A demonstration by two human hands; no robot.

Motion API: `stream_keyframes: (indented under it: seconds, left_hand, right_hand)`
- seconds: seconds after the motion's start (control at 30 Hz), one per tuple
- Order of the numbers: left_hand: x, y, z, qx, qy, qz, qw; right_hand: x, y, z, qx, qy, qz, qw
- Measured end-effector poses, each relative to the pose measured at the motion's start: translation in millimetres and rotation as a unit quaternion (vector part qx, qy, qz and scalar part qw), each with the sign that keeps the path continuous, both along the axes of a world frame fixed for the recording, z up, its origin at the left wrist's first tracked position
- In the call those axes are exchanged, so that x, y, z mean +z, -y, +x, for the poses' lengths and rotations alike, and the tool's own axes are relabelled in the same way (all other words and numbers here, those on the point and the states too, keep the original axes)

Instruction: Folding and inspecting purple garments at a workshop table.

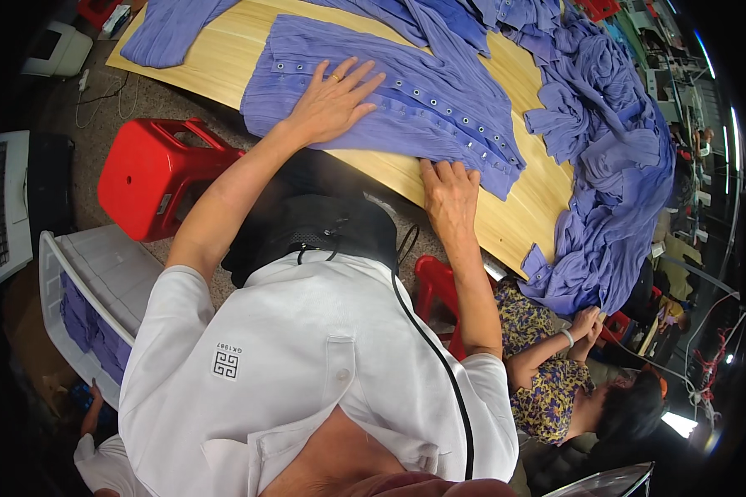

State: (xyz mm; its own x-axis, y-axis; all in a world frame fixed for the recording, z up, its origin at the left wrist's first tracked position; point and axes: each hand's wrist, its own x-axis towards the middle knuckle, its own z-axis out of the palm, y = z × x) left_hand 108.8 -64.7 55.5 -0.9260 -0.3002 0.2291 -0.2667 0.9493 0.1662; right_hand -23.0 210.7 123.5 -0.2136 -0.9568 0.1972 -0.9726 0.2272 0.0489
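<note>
A purple crinkled shirt (307,50) lies spread on the wooden tabletop, with rows of round metal snaps along its front. My left hand (331,101) rests flat on the cloth near the shirt's left end, its fingers spread and a ring on one of them. At the shirt's near edge, my right hand (452,189) has its fingers curled down onto the fabric by the table's rim. The tips of those fingers are hidden, but they appear to pinch the edge of the cloth.
A heap of purple garments (613,157) covers the table's right side, with more cloth at the far edge. Red stools (137,178) stand below the table. A white bin (54,290) holds purple cloth at left. A co-worker in a patterned top (547,406) handles garments at right.
</note>
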Motion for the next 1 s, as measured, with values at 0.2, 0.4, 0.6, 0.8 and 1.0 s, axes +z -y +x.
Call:
stream_keyframes:
  seconds: [0.2, 0.4, 0.6, 0.8, 1.0]
  left_hand:
    - [21.8, -0.5, 13.1, -0.119, 0.009, 0.029, 0.992]
    - [18.7, 2.7, 17.6, -0.145, 0.020, 0.009, 0.989]
    - [13.9, 1.4, 13.5, -0.124, 0.049, -0.013, 0.991]
    - [17.0, 0.2, 8.0, -0.111, 0.050, 0.046, 0.992]
    - [9.6, 4.2, 8.0, -0.107, 0.048, 0.068, 0.991]
  right_hand:
    - [-11.5, 25.6, 6.6, 0.011, -0.021, -0.067, 0.997]
    - [-22.3, 31.7, -4.3, 0.044, -0.006, -0.014, 0.999]
    - [-26.8, 30.3, -19.6, -0.001, -0.067, -0.029, 0.997]
    - [-18.5, 49.5, -18.6, -0.042, -0.089, 0.053, 0.994]
    - [5.8, 52.1, -37.6, 0.011, -0.042, 0.062, 0.997]
